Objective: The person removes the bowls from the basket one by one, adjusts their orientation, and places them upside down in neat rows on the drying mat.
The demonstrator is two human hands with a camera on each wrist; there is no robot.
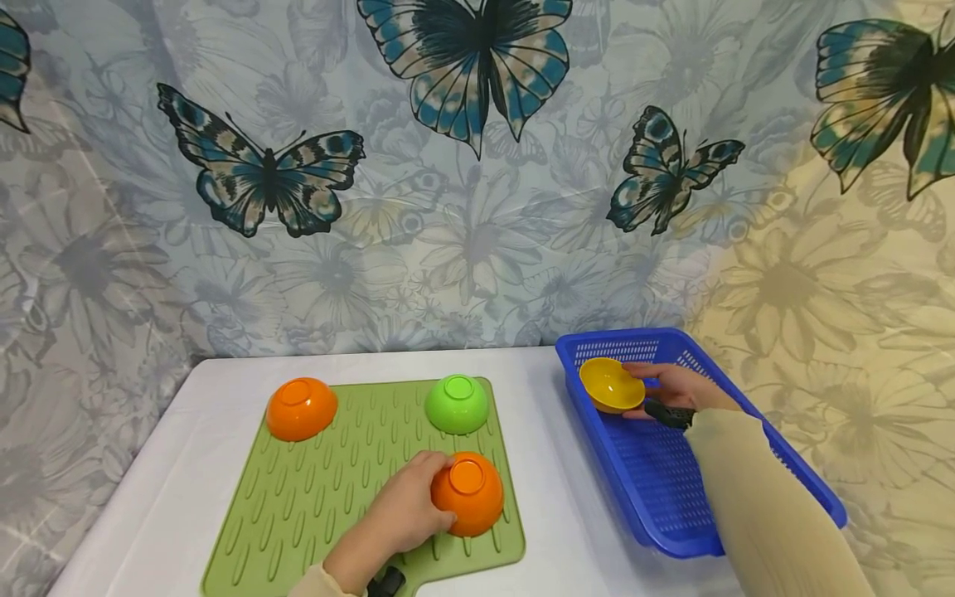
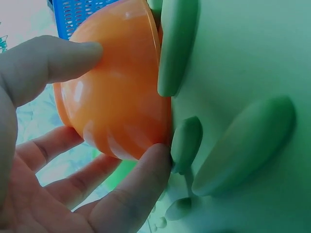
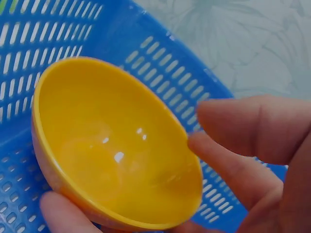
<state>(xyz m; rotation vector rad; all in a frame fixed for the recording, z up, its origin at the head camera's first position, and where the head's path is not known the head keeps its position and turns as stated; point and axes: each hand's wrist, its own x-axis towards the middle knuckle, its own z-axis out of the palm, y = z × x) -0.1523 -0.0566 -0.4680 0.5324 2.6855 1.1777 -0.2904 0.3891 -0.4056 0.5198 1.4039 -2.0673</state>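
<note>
My left hand (image 1: 409,504) grips an orange bowl (image 1: 477,502) that lies upside down on the green ridged mat (image 1: 336,464), near its right front corner. In the left wrist view, thumb and fingers spread round the sides of this orange bowl (image 2: 116,87), and its rim is down at the mat's ridges. Over at the right, my right hand (image 1: 681,386) holds a yellow bowl (image 1: 608,386) at the far end of the blue basket (image 1: 656,473). The yellow bowl (image 3: 112,141) is tilted with its hollow showing, and fingers touch its side and rim in the right wrist view.
A second orange bowl (image 1: 302,409) sits upside down at the mat's far left corner. An inverted green bowl (image 1: 457,405) is at the far right corner. White cloth (image 1: 545,464) covers the table, and a butterfly-print curtain (image 1: 477,249) hangs behind it.
</note>
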